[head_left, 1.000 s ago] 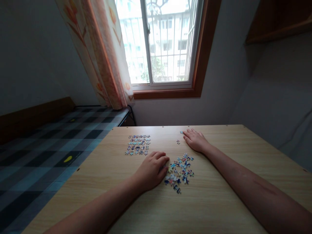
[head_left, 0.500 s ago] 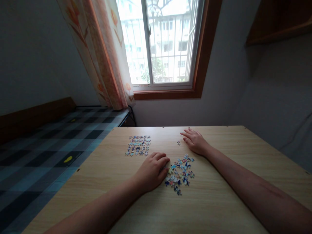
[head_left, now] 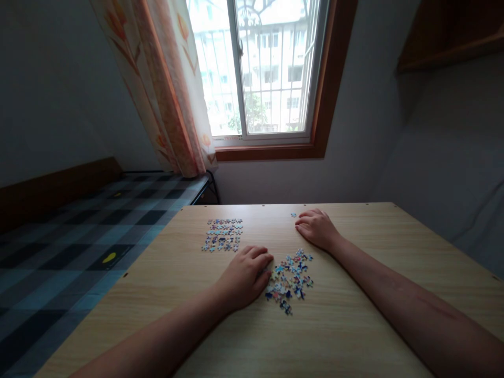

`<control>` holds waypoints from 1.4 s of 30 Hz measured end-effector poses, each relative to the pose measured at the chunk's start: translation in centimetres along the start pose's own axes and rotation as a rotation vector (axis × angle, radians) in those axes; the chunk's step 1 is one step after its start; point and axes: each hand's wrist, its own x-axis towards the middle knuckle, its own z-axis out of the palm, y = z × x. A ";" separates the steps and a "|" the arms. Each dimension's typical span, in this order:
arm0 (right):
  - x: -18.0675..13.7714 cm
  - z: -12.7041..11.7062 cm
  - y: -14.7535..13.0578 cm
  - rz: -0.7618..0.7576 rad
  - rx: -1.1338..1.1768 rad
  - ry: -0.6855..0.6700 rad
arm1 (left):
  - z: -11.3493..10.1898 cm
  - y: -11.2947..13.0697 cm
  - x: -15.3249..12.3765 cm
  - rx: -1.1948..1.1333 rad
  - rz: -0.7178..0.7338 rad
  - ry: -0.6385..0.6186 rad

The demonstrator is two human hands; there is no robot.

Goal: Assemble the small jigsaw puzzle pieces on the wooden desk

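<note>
My left hand rests palm down on the wooden table, fingers loosely flat and holding nothing. Its fingertips touch the left edge of a loose pile of colourful puzzle pieces. My right hand lies farther back on the table with its fingers curled in toward the palm. The small piece that lay by its fingertips is out of sight under them. One single puzzle piece lies just beyond that hand. A neat block of puzzle pieces laid in rows sits at the back left.
A bed with a dark checked cover runs along the table's left side. Behind the table are a barred window and an orange patterned curtain. A wooden shelf hangs at the upper right.
My right hand's fingers went from stretched out to curled in, and the small piece near its fingertips is no longer visible. My left hand has not moved.
</note>
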 end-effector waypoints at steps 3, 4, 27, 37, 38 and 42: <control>0.0 0.0 0.5 0.117 -0.032 0.001 | 0.0 0.0 0.0 0.001 -0.007 -0.007; 0.0 -0.1 0.6 0.146 -0.039 0.000 | 0.0 0.0 0.0 0.001 -0.009 -0.008; 0.6 1.2 1.4 0.269 -0.074 -0.103 | 0.0 0.0 0.1 -0.004 -0.026 -0.027; 0.5 1.2 1.3 0.259 -0.060 -0.097 | -0.1 0.0 0.1 -0.001 -0.016 -0.019; 0.5 1.2 1.3 0.259 -0.059 -0.096 | -0.1 0.0 0.1 -0.001 -0.014 -0.017; 0.5 1.2 1.4 0.260 -0.059 -0.100 | -0.1 0.0 0.1 0.000 -0.015 -0.019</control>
